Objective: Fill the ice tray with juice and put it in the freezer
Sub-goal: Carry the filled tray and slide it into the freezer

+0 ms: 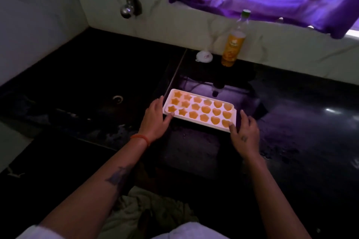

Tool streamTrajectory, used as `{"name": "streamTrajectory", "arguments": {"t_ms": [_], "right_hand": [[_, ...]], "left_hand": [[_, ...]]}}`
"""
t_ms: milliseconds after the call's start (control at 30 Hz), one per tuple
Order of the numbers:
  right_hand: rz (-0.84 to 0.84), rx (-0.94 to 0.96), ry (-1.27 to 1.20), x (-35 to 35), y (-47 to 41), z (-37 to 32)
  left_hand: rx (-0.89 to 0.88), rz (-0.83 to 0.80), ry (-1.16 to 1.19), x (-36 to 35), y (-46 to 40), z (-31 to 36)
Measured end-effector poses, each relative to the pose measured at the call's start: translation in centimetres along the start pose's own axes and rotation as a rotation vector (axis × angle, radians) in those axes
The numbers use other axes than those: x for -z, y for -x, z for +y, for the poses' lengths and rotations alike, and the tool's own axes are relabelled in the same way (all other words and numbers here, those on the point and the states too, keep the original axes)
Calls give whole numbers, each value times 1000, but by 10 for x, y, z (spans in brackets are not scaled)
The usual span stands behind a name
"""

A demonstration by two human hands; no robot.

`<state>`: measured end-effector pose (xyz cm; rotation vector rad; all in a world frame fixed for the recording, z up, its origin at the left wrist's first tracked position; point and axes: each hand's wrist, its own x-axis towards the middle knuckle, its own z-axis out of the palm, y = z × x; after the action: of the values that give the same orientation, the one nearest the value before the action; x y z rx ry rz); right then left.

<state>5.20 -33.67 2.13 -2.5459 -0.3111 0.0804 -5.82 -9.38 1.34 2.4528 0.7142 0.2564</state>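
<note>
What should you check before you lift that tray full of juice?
1. Every hole in the tray has juice: ok, all the stars, flowers and hearts look orange.
2. Left hand on the tray: ok, fingers touch its left end.
3. Right hand on the tray: ok, fingers touch its right corner, not gripping yet.
4. Tray lying flat: ok, it rests on the counter.
5. Bottle out of the way: ok, it stands capped at the back by the wall.
6. Path to the freezer: cannot tell, no freezer is in view.
</note>
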Motion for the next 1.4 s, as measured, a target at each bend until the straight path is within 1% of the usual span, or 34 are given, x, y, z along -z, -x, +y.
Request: {"name": "streamTrajectory", "arguments": {"t_ms": [167,233,300,367,467,667,833,1033,1233,1400], "right_hand": [[-83,-276,-315,-7,-24,2],[-95,-332,-445,-12,-27,1],[-73,-347,-495,-16,-29,3],[-57,-372,-527,-17,-32,3],[-53,-382,-553,-19,-33,3],[-58,-331,-532,-26,-34,-11],[-124,-231,-501,-32,-34,-29],[-265,-48,-516,-38,-32,-63],[-469,141,-552,-50,-16,-102],[-635,269,-544,-69,24,-138]], "left_hand": [[317,-107,408,-5,-39,2],[384,-129,559,-8,-45,2],[408,-132,662,-11,-50,0],[419,-140,718,-10,-53,-1],[423,-150,744,-9,-56,-5],[428,-106,752,0,-49,-20],[448,8,765,18,-26,-35],[528,240,798,44,21,-53],[632,462,863,69,95,-72],[723,662,884,88,177,-86]]}}
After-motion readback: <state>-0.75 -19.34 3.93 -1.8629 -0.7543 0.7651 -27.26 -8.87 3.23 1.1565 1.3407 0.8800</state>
